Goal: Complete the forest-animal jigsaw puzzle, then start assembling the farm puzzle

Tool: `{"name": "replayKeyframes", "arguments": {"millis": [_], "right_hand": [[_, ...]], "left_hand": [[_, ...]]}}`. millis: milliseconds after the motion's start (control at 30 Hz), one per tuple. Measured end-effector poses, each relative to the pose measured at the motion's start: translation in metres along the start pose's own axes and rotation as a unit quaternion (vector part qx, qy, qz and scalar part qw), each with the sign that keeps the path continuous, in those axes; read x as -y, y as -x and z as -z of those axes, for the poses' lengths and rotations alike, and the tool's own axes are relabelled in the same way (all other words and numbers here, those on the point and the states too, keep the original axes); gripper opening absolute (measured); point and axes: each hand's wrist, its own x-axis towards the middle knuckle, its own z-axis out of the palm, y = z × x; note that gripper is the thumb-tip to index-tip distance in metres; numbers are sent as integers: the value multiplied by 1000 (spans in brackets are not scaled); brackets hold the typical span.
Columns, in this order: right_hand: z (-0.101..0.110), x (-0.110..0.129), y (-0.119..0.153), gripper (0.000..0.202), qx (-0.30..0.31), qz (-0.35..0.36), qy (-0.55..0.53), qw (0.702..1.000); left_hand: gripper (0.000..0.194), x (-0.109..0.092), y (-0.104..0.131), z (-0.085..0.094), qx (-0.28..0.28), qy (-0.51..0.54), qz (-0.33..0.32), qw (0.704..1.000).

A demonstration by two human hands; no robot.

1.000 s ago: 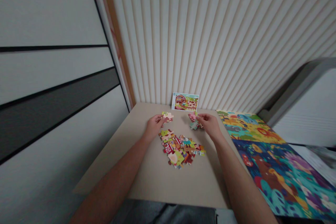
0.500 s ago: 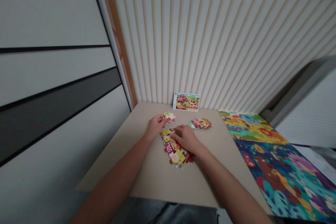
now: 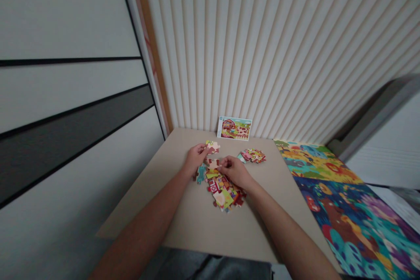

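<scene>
R hand (image 3: 236, 172) was over the main jigsaw pile (image 3: 225, 197) ½ s ago; now its grip's pinched on a cream-brown pc (image 3: 214, 164) at the pile's far end, just below the cream-green pc (image 3: 212, 146) L hand (image 3: 194, 158) still has clamped. Teal pc (image 3: 201, 175) now shows beside pile. Small pile (image 3: 255, 155) unmoved on worktop (image 3: 183, 225).

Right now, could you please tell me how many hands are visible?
2: the left hand holds a puzzle section, and the right hand holds a piece at the far edge of the pile. None appears hidden.
</scene>
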Motion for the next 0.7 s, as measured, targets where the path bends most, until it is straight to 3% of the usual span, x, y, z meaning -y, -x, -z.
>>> {"name": "replayKeyframes", "arguments": {"millis": [233, 533, 700], "right_hand": [[13, 8, -3, 31, -27, -11, -85, 996], [22, 5, -8, 35, -92, -8, -103, 990], [33, 8, -11, 36, -128, 16, -133, 983]], "left_hand": [[34, -4, 0, 0, 18, 12, -7, 1000], [45, -10, 12, -9, 104, 29, -32, 994], [42, -11, 17, -10, 122, 27, -46, 991]]}}
